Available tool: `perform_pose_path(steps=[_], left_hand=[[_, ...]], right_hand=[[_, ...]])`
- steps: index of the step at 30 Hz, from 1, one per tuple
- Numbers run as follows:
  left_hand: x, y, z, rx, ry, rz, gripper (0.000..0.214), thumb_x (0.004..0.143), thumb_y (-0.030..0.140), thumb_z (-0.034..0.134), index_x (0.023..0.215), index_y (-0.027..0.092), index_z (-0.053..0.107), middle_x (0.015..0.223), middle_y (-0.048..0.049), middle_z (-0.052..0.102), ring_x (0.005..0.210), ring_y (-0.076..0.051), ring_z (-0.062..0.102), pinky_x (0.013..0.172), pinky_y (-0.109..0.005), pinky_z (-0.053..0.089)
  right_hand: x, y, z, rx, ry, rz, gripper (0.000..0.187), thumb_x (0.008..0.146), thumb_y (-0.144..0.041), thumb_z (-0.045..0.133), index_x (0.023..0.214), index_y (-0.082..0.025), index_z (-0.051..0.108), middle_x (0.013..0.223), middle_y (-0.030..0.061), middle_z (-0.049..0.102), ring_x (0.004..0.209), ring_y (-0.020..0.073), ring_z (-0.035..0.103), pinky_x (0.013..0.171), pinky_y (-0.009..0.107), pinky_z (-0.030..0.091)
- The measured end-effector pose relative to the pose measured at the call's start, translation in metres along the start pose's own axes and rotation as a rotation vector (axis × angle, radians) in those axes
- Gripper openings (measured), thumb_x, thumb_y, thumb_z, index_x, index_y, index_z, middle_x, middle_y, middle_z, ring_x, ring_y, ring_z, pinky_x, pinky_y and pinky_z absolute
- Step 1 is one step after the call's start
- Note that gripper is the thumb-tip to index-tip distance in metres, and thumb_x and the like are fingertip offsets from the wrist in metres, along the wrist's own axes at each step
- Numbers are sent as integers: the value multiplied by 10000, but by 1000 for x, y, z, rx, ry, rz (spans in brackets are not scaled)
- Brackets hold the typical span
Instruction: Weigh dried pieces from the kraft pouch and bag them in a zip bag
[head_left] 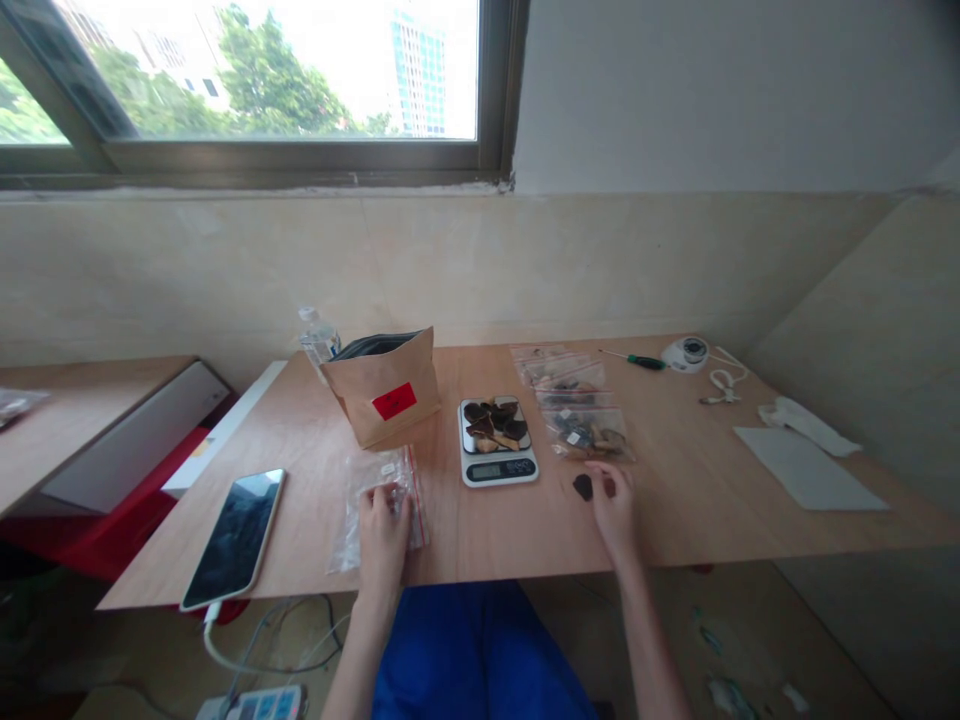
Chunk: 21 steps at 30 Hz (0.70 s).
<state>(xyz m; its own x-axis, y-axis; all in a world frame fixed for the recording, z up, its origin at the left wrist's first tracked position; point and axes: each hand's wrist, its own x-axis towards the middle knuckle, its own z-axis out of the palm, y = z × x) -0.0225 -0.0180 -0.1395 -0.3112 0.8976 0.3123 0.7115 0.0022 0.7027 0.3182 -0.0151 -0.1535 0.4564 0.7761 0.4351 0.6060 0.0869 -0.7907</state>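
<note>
My left hand (pixel 385 530) rests with curled fingers on a clear zip-lock bag (pixel 347 530) near the table's front edge. Toward the right, my right hand (pixel 613 500) has its fingers closed at the edge of a dark dried slice (pixel 583 487), just above or on the tabletop. Between my hands stands a white kitchen scale (pixel 501 478); brown and dark dried slices (pixel 495 422) are heaped on its pan. Its display is too small to read. Behind my right hand lie several filled zip-lock bags (pixel 589 432) in an overlapping row.
An open kraft paper pouch (pixel 386 390) with a red label stands behind the left bag, a plastic bottle (pixel 319 335) beside it. A phone (pixel 236 535) lies left, cable attached. At right are a screwdriver (pixel 645 362), a white camera (pixel 685 353) and a pale sheet (pixel 810 468).
</note>
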Motion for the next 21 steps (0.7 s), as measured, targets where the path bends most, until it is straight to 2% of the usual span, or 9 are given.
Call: perform_pose_path(steps=[6,10,13,15,18,21], left_hand=[[1,11,-3,139,-16,72,299,775,427,517,890,157,569,879,-92,513,818,-264,554,747,-430,478],[3,16,-3,203,-47,51,187,811,314,444,795,173,567,835,-75,511,776,-242,560,712,-385,467],[5,18,-4,161,-78,-2,181,807,284,429,743,180,564,804,-57,507,721,-218,567,699,-359,460],[6,21,-5,143,-88,-14,204,815,323,436,761,178,568,810,-56,510,725,-217,571,709,-358,460],[4,26,-3,251,-76,11,259,803,405,474,836,164,565,853,-80,523,783,-251,565,724,-389,455],[2,29,1,318,-32,41,229,793,370,485,866,162,546,891,-95,534,841,-272,545,745,-410,445]], right_hand=[[-1,-2,1,13,13,1,356,862,-450,428,862,-156,630,883,112,612,801,218,533,719,355,427],[-1,-8,0,55,35,18,342,857,-443,440,849,-155,624,883,110,623,800,212,542,708,343,430],[-6,-24,3,96,115,51,319,872,-416,438,877,-152,618,907,108,629,769,195,548,674,316,430],[-13,-44,9,122,141,55,297,885,-387,436,913,-154,616,914,103,630,749,183,550,653,298,429],[-27,-84,21,193,4,-42,243,893,-334,443,919,-170,621,897,85,628,768,178,558,644,276,434],[-41,-123,31,300,-193,-127,202,896,-282,442,911,-192,622,876,61,622,762,166,566,630,259,437]])
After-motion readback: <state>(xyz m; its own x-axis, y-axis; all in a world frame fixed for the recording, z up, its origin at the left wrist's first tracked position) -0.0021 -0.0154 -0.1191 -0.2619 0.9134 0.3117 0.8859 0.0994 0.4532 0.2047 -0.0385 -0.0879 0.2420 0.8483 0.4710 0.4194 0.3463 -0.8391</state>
